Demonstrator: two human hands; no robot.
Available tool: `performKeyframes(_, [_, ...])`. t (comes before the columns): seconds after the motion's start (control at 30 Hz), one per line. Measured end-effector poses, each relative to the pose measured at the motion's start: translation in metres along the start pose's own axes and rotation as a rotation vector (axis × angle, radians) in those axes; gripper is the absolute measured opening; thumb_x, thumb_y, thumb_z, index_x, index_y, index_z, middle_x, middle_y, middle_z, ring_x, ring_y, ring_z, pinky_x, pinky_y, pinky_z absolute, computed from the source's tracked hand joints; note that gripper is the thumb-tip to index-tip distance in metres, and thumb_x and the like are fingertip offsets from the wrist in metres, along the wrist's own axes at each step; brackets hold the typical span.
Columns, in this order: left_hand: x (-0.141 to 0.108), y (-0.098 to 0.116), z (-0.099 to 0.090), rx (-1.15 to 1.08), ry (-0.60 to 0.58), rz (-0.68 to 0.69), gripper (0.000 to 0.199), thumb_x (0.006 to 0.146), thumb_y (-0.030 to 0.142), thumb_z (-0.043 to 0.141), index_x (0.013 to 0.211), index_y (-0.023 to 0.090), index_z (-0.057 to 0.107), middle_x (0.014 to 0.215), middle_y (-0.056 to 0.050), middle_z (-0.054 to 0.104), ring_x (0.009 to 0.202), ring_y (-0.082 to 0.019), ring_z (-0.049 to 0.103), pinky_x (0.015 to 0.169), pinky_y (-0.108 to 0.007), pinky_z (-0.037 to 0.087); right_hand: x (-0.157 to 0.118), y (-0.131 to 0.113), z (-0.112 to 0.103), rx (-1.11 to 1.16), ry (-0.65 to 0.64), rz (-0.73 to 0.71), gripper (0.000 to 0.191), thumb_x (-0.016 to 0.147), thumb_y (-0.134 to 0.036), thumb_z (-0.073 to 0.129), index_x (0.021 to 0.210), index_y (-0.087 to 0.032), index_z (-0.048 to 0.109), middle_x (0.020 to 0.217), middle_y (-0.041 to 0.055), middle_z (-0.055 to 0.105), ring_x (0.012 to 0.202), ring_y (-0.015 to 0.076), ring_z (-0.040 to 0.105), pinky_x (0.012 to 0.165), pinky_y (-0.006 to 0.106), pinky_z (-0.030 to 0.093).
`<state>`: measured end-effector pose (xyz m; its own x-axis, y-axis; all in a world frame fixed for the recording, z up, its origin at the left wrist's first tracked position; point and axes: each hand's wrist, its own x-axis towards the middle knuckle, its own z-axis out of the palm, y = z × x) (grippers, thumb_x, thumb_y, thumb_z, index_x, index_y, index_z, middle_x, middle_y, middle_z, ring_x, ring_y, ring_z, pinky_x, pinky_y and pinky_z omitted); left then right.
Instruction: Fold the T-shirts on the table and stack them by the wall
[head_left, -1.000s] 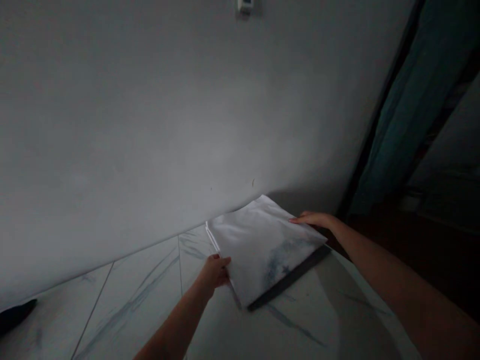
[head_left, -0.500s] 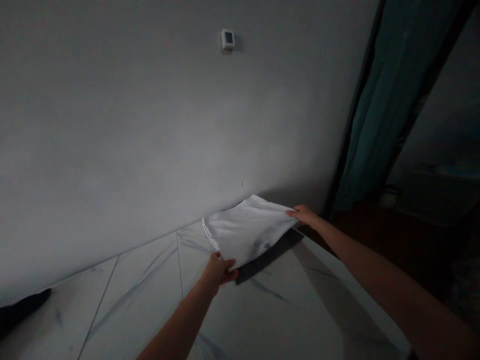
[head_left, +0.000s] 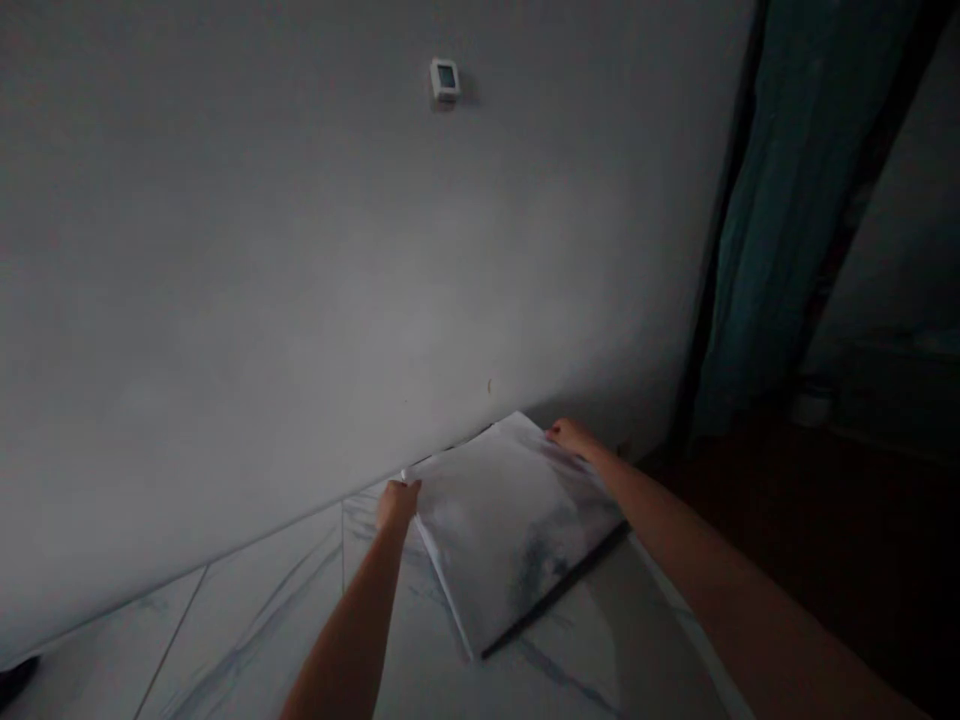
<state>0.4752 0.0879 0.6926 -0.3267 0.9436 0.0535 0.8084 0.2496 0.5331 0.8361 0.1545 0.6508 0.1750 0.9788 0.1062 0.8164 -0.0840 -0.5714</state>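
A folded white garment [head_left: 487, 510] with a smudgy grey-blue print near its front edge lies on a white, grey-veined tiled surface [head_left: 262, 610]. Beneath it, the edge of a dark folded cloth [head_left: 559, 588] shows along the front. My left hand [head_left: 397, 503] pinches the white garment at its left side, close to the back corner. On the opposite side, my right hand [head_left: 571, 437] has its fingers closed on the edge near the far right corner. The fabric looks fairly flat between both hands.
A grey wall [head_left: 300, 250] rises right behind the garment and carries a small white device with a screen [head_left: 445, 79]. A teal curtain [head_left: 780, 240] hangs at the right, beside a dark floor [head_left: 757, 510]. A black object [head_left: 15, 680] reaches in at the lower left.
Both hands have shifted toward the garment's back corners. The white garment's front has come down and forward, covering more of the dark cloth. The view has turned slightly.
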Motion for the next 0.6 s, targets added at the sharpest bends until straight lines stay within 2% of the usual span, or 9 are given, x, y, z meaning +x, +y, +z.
performKeyframes(0.13, [0.026,-0.006,0.022,-0.138,0.080,-0.039,0.022,0.078,0.037,0.061,0.071,0.016,0.066,0.079,-0.015,0.073,0.091,-0.031,0.070,0.073,-0.035,0.051,0.039,-0.012,0.030,0.012,0.054,-0.002,0.019,0.089,-0.026,0.059,0.089,-0.014,0.074,0.096,0.0130,0.074,0.090,0.0214,0.067,0.073,0.026,0.044])
performKeyframes(0.23, [0.039,-0.013,0.035,-0.240,0.109,-0.068,0.021,0.076,0.036,0.065,0.069,0.016,0.065,0.072,-0.012,0.071,0.084,-0.030,0.070,0.067,-0.034,0.051,0.057,-0.013,0.046,0.024,0.093,0.015,0.023,0.090,-0.030,0.057,0.092,-0.014,0.073,0.097,0.0137,0.073,0.087,0.0212,0.067,0.070,0.026,0.044])
performKeyframes(0.33, [0.047,-0.017,0.043,-0.337,0.127,-0.098,0.020,0.072,0.031,0.070,0.082,0.014,0.064,0.074,-0.009,0.069,0.075,-0.025,0.069,0.062,-0.031,0.051,0.068,-0.013,0.055,0.037,0.131,0.023,0.023,0.090,-0.032,0.057,0.095,-0.015,0.072,0.097,0.0136,0.073,0.085,0.0208,0.066,0.068,0.025,0.043])
performKeyframes(0.47, [0.052,-0.017,0.047,-0.424,0.161,-0.094,0.043,0.072,0.029,0.072,0.109,0.013,0.055,0.086,-0.008,0.068,0.072,-0.018,0.067,0.061,-0.028,0.051,0.073,-0.015,0.060,0.058,0.173,-0.021,0.022,0.090,-0.032,0.057,0.095,-0.016,0.071,0.097,0.0115,0.072,0.083,0.0190,0.065,0.066,0.024,0.041])
performKeyframes(0.53, [0.051,-0.016,0.046,-0.427,0.170,-0.053,0.042,0.075,0.028,0.070,0.111,0.015,0.052,0.090,-0.007,0.067,0.076,-0.017,0.065,0.064,-0.027,0.051,0.075,-0.018,0.061,0.060,0.180,-0.045,0.019,0.089,-0.031,0.058,0.090,-0.017,0.070,0.089,0.0094,0.072,0.077,0.0179,0.063,0.064,0.024,0.039])
performKeyframes(0.6, [0.050,-0.015,0.043,-0.403,0.173,0.004,0.032,0.077,0.026,0.067,0.105,0.018,0.054,0.086,-0.004,0.065,0.077,-0.016,0.064,0.067,-0.026,0.050,0.077,-0.020,0.060,0.058,0.191,-0.065,0.015,0.087,-0.029,0.060,0.087,-0.017,0.069,0.086,0.0072,0.071,0.074,0.0170,0.061,0.063,0.023,0.038])
